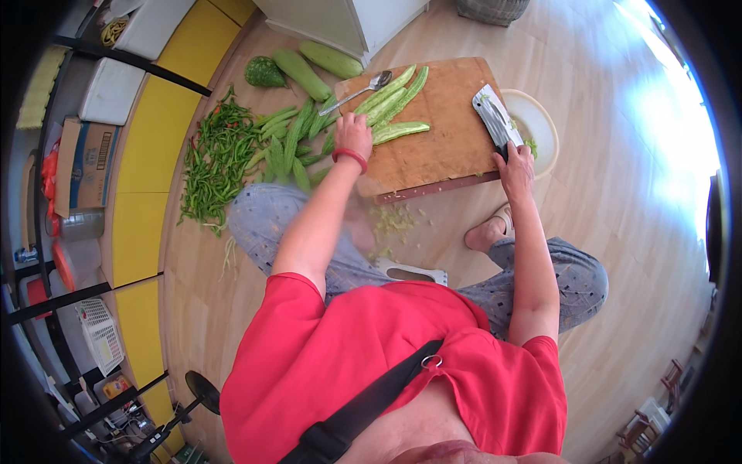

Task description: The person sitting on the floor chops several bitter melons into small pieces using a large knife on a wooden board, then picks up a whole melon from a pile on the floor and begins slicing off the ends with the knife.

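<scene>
A wooden cutting board (440, 143) lies on the floor in front of me. My left hand (354, 133) rests at its left edge, fingers on a halved green gourd (399, 131). More gourd halves (394, 93) and a metal spoon (363, 90) lie at the board's far left. My right hand (515, 166) grips the handle of a cleaver (495, 116), whose blade lies flat over the board's right edge.
A white bowl (541, 124) sits right of the board. A pile of green chillies (216, 158), cut gourd pieces (294, 139) and whole gourds (309, 66) lie to the left. Green scraps (394, 224) are scattered by my legs. A white cabinet (348, 23) stands beyond.
</scene>
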Available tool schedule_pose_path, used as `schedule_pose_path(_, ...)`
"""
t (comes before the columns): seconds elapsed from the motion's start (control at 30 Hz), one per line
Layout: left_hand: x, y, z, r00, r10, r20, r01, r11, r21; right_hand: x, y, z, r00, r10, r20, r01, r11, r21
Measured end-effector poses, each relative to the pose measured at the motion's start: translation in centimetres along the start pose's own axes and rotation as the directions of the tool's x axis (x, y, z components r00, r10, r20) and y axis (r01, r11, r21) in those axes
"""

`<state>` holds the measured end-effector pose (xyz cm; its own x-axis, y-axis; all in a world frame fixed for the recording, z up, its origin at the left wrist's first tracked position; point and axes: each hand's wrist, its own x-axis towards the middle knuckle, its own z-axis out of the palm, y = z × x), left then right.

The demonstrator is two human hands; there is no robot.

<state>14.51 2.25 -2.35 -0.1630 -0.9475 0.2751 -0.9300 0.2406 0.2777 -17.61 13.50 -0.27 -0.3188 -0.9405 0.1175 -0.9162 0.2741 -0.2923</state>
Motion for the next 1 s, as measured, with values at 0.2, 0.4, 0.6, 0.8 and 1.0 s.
schedule_pose_path(0.2,0.0,-0.2,0.5,0.993,0.035,0.110,-0.046,0.995,0.094,0.0,-0.8,-0.5,0.999,-0.008,-0.039,0.005,0.997,-0.078)
schedule_pose_path(0.4,-0.5,-0.8,0.7,0.936,-0.320,0.147,0.349,0.785,-0.511,1.0,-6.5,2.3,0.931,-0.359,-0.064,0.364,0.922,0.134)
schedule_pose_path(0.6,-1.1,-2.7,-1.3,0.627,-0.454,0.633,0.733,0.067,-0.677,2.0,-13.5,5.8,0.795,-0.566,-0.218,0.591,0.804,0.068)
schedule_pose_path(0.8,-3.6,-3.7,-2.2,0.532,-0.418,0.736,0.805,-0.022,-0.594,0.9,-13.9,4.4,0.852,-0.502,0.147,0.504,0.863,0.024)
schedule_pose_path(1.0,-3.7,-3.6,-2.0,0.616,-0.382,0.689,0.771,0.111,-0.628,-1.8,-10.3,3.3,0.904,-0.408,0.126,0.374,0.899,0.230)
